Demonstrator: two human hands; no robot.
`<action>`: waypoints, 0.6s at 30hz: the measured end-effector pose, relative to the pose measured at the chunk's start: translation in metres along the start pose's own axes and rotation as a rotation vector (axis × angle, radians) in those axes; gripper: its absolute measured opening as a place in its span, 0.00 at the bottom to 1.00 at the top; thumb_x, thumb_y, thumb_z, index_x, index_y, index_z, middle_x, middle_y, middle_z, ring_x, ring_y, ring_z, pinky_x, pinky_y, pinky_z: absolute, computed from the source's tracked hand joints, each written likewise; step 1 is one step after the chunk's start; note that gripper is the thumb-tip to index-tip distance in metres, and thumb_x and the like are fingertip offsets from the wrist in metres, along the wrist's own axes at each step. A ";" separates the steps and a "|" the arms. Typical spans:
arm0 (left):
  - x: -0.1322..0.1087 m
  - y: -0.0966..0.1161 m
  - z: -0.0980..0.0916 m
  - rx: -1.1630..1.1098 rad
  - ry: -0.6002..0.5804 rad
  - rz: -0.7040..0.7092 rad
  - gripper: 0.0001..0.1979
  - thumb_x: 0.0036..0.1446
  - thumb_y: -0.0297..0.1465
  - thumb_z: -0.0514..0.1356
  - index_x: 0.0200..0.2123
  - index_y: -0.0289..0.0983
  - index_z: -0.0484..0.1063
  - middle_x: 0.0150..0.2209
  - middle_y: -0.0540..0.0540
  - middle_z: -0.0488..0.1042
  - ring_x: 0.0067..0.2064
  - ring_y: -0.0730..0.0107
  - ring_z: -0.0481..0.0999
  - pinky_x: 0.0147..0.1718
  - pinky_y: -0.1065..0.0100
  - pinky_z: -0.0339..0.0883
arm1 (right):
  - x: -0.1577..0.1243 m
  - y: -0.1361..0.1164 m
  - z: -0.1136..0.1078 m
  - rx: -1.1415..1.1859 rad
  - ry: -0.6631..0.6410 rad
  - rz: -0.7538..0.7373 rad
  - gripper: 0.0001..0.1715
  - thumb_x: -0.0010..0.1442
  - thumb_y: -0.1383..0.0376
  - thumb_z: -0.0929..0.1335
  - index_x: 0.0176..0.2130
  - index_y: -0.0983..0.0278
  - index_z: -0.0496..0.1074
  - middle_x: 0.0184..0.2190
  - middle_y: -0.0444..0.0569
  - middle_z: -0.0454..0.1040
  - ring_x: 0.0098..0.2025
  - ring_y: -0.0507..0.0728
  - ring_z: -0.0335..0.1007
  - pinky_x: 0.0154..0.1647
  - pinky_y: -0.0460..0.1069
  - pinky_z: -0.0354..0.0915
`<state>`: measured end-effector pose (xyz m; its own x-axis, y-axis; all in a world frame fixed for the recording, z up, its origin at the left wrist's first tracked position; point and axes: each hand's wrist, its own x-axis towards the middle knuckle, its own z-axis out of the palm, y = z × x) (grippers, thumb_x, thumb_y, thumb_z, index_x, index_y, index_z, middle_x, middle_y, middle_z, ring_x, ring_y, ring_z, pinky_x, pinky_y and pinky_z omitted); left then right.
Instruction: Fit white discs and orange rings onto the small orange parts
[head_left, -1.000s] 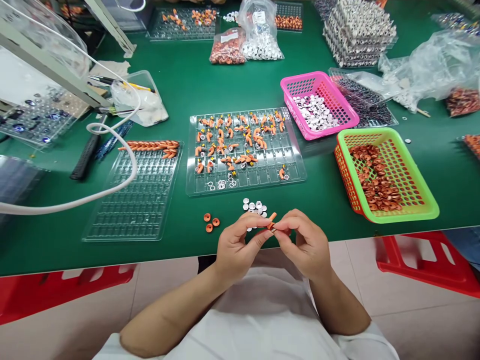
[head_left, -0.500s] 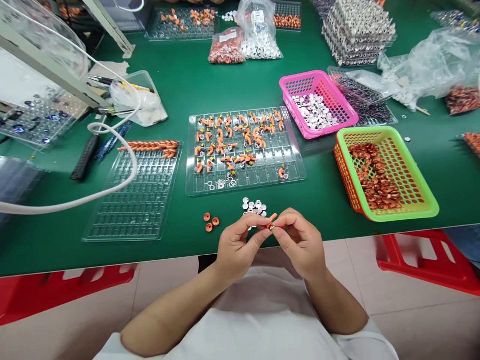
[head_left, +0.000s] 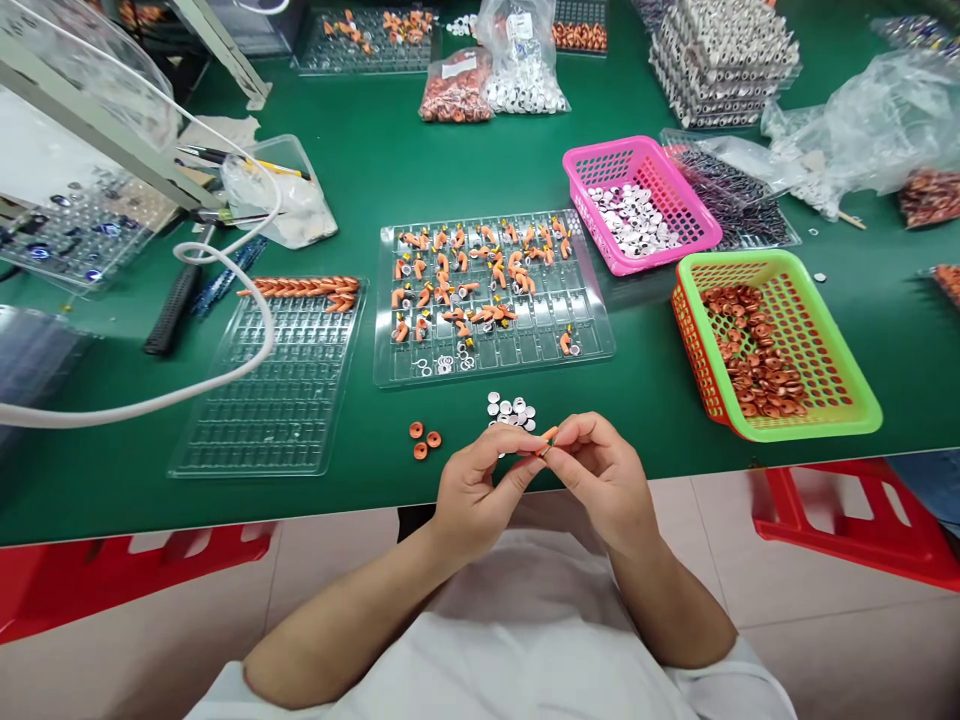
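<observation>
Both of my hands meet at the table's front edge around a small orange part (head_left: 550, 434). My left hand (head_left: 484, 490) pinches it from one side between thumb and forefinger. From the other side my right hand (head_left: 606, 480) grips it with its fingertips; most of the part is hidden by the fingers. Just behind the hands lies a loose group of white discs (head_left: 512, 411). Several copper-orange round cups (head_left: 421, 450) sit to the left of my left hand. Farther back, a clear compartment tray (head_left: 555, 335) holds curved orange pieces with dark and yellow ends, and some white rings.
At the right stand a green basket (head_left: 840, 385) of copper discs and a pink basket (head_left: 679, 190) of white discs. Left is another clear tray (head_left: 255, 420) with a row of orange pieces. A white hose (head_left: 187, 393) loops over the table near a black-handled tool (head_left: 172, 315).
My hands stay together on the orange part, with the right fingers slightly shifted around it. The whole view has moved a little; nothing else visibly differs.
</observation>
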<state>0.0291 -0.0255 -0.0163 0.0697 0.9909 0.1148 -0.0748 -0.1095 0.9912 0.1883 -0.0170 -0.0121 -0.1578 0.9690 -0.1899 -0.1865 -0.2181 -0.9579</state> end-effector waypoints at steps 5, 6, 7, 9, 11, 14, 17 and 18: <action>0.001 0.001 -0.002 0.065 -0.034 0.039 0.07 0.61 0.25 0.64 0.42 0.39 0.80 0.35 0.44 0.79 0.38 0.65 0.77 0.41 0.64 0.72 | 0.004 -0.001 -0.001 0.071 -0.050 0.054 0.13 0.59 0.59 0.74 0.38 0.60 0.68 0.32 0.44 0.72 0.33 0.52 0.70 0.35 0.47 0.68; 0.001 0.002 -0.002 0.074 -0.038 0.037 0.07 0.60 0.25 0.64 0.41 0.39 0.80 0.35 0.44 0.79 0.37 0.65 0.77 0.41 0.64 0.72 | 0.005 -0.002 -0.001 0.062 -0.058 0.057 0.13 0.59 0.60 0.74 0.39 0.60 0.68 0.32 0.44 0.71 0.33 0.52 0.69 0.34 0.47 0.68; 0.001 0.003 -0.003 0.079 -0.039 0.027 0.07 0.60 0.25 0.64 0.41 0.39 0.80 0.35 0.44 0.79 0.37 0.65 0.77 0.41 0.65 0.72 | 0.005 -0.002 -0.002 0.032 -0.059 0.054 0.12 0.59 0.60 0.73 0.40 0.60 0.68 0.32 0.44 0.71 0.33 0.52 0.68 0.33 0.46 0.67; 0.001 0.004 -0.003 0.079 -0.034 -0.019 0.06 0.61 0.26 0.63 0.40 0.38 0.80 0.35 0.44 0.79 0.37 0.66 0.77 0.39 0.67 0.72 | 0.004 -0.002 -0.002 -0.084 -0.038 0.028 0.11 0.60 0.61 0.72 0.42 0.60 0.69 0.32 0.44 0.70 0.32 0.52 0.67 0.31 0.46 0.66; 0.002 0.006 -0.004 0.043 -0.037 -0.097 0.06 0.61 0.27 0.63 0.40 0.37 0.80 0.35 0.44 0.80 0.37 0.66 0.78 0.39 0.68 0.73 | 0.003 -0.003 -0.003 -0.215 -0.018 -0.011 0.09 0.61 0.63 0.71 0.42 0.60 0.69 0.31 0.43 0.70 0.31 0.52 0.66 0.31 0.46 0.65; 0.004 0.009 -0.003 -0.064 -0.026 -0.243 0.05 0.60 0.29 0.65 0.38 0.36 0.81 0.36 0.43 0.82 0.37 0.65 0.81 0.40 0.67 0.75 | 0.003 -0.005 -0.004 -0.291 -0.052 -0.043 0.06 0.61 0.65 0.70 0.41 0.60 0.71 0.31 0.43 0.70 0.32 0.52 0.68 0.32 0.47 0.66; 0.005 0.012 -0.002 -0.128 0.021 -0.330 0.05 0.58 0.31 0.66 0.36 0.35 0.81 0.35 0.43 0.83 0.36 0.64 0.82 0.39 0.66 0.78 | 0.004 -0.008 -0.007 -0.246 -0.151 0.005 0.06 0.63 0.64 0.68 0.42 0.61 0.71 0.34 0.46 0.73 0.35 0.54 0.71 0.36 0.49 0.69; 0.006 0.012 -0.001 -0.131 0.033 -0.338 0.05 0.57 0.31 0.66 0.36 0.35 0.81 0.34 0.43 0.83 0.36 0.64 0.83 0.38 0.67 0.78 | 0.004 -0.009 -0.008 -0.227 -0.171 0.020 0.06 0.64 0.64 0.68 0.42 0.61 0.72 0.34 0.46 0.73 0.36 0.54 0.72 0.37 0.49 0.70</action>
<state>0.0276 -0.0210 -0.0033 0.0799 0.9716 -0.2226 -0.1803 0.2337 0.9554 0.1967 -0.0102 -0.0060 -0.3243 0.9270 -0.1884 0.0372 -0.1865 -0.9818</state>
